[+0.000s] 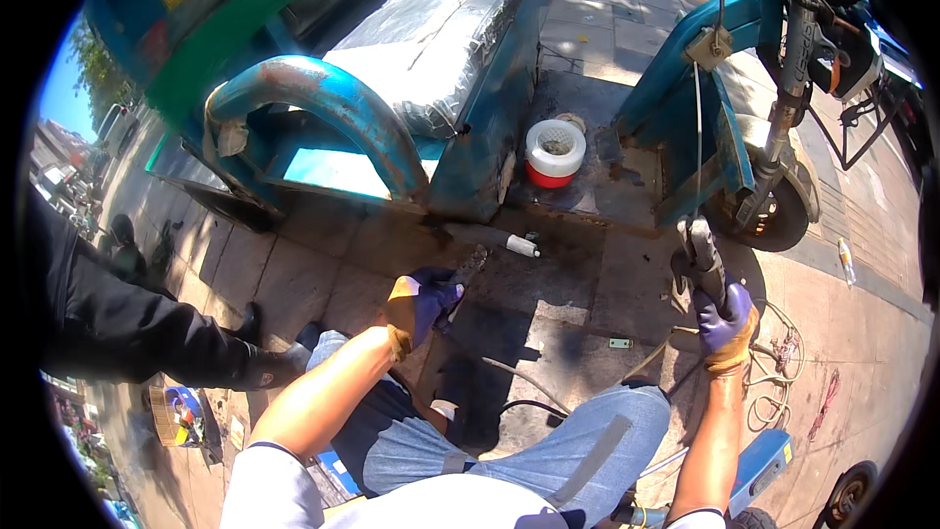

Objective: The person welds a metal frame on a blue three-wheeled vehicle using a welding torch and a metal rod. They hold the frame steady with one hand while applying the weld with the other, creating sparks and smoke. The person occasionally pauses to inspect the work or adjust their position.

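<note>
My right hand (727,325), in a purple and yellow glove, grips a dark welding electrode holder (707,263). A thin pale welding rod (698,137) stands up from its jaws, in front of the teal frame of a three-wheeled vehicle (685,69). My left hand (423,312), gloved alike, hovers above the paving with its fingers curled in; whatever they may hold is hidden. Beyond it on the ground lies a dark tapered thing with a white end (519,246). A red and white round container (554,152) sits on the vehicle's floor plate.
A plastic-wrapped seat (426,34) and a bent teal rail (323,88) stand ahead. Cable loops (783,372) and a blue box-shaped machine (761,470) lie at right. Someone's dark trouser leg (147,323) is close at left, near a basket of tools (183,416).
</note>
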Demonstrator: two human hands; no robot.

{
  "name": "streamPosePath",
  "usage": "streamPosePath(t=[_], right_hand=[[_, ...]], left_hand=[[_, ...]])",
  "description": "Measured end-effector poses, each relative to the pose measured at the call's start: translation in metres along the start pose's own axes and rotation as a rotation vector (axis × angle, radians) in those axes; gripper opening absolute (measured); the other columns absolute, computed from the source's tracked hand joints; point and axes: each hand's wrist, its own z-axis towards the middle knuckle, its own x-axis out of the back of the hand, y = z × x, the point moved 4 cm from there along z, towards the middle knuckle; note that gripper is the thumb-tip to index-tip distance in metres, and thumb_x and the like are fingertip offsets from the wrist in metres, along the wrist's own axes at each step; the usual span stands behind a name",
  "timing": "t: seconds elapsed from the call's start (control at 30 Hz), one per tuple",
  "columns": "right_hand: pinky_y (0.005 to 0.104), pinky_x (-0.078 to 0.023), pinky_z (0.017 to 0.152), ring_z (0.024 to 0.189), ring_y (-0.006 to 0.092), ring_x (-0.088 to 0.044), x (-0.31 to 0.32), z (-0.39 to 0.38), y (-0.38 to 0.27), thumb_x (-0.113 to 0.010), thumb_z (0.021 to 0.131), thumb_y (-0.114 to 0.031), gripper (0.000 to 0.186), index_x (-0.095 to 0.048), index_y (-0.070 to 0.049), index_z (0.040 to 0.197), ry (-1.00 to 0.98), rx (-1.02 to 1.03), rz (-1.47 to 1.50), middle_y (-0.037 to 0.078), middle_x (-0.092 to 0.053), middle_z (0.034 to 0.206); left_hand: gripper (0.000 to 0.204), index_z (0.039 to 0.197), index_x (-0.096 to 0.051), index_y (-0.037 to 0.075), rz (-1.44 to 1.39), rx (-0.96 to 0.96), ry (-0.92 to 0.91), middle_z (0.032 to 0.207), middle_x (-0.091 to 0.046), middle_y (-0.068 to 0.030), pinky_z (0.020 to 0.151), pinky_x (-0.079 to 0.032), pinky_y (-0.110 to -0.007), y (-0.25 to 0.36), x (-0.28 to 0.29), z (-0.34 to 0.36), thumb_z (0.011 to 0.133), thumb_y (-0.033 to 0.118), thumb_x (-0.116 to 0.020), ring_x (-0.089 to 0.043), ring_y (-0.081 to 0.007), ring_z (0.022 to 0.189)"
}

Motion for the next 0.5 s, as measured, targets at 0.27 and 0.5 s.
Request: streamPosePath(t=[0.27,0.5], right_hand=[[0.032,-0.055,0.078,0.077,0.0138,-0.065,-0.069,-0.01,-0.08,-0.079,0.093,-0.017,0.027,-0.072,0.001,0.111,-0.023,-0.414,0.429,0.007,-0.075,0.091],[0.0278,-0.054,0.059,0.068,0.0115,-0.066,-0.101,-0.045,-0.103,-0.077,0.099,-0.018,0.025,-0.069,0.005,0.1,-0.177,-1.017,1.043,0.006,-0.071,0.078]], left_hand=[[0.026,0.118,-0.069,-0.007,0.015,-0.052,-0.104,0.08,-0.068,-0.008,0.054,-0.047,-0.03,0.017,-0.005,0.022,0.102,0.014,-0.066,-0.06,-0.0147,0.063],[0.036,0.127,-0.065,-0.008,0.101,-0.18,0.01,0.09,-0.072,-0.011,0.06,-0.052,-0.032,0.025,-0.011,0.043,0.098,0.013,-0.069,-0.064,-0.0156,0.069]])
